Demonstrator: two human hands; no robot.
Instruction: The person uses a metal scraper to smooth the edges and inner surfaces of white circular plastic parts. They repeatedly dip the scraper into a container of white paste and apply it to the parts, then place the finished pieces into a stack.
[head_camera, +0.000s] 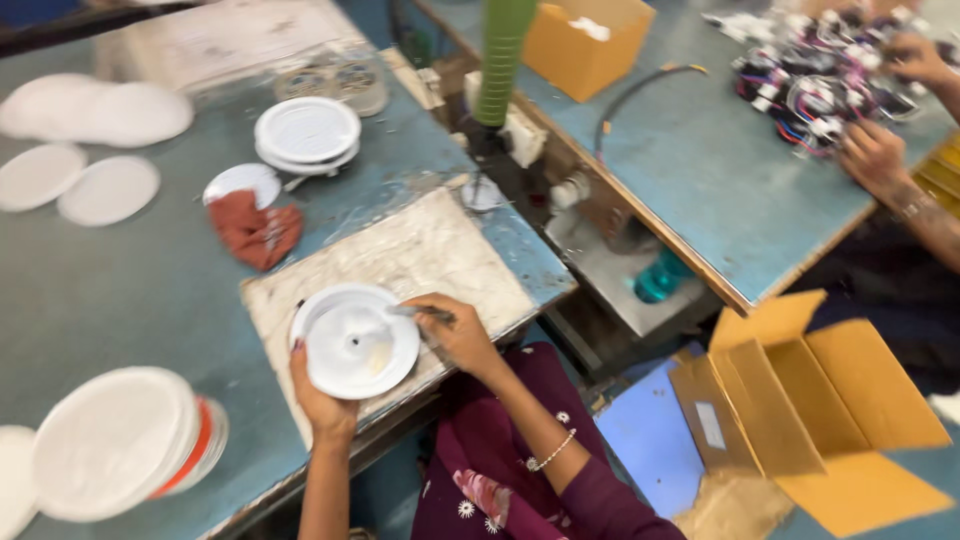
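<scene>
My left hand (318, 400) grips the near rim of a round white plastic housing (355, 345) that lies on a stained white board (420, 250) at the table's front edge. My right hand (458, 330) holds a thin metal tool (418, 312) with its tip over the housing's right side. A bracelet circles my right wrist.
Stacks of white discs (306, 132) and single discs (108, 190) lie on the blue table, with a rust-red rag (256, 232). A disc stack with an orange ring (120, 440) sits front left. Another person's hands (875, 155) handle wired parts at a second table. Open cardboard boxes (800, 400) stand on the floor.
</scene>
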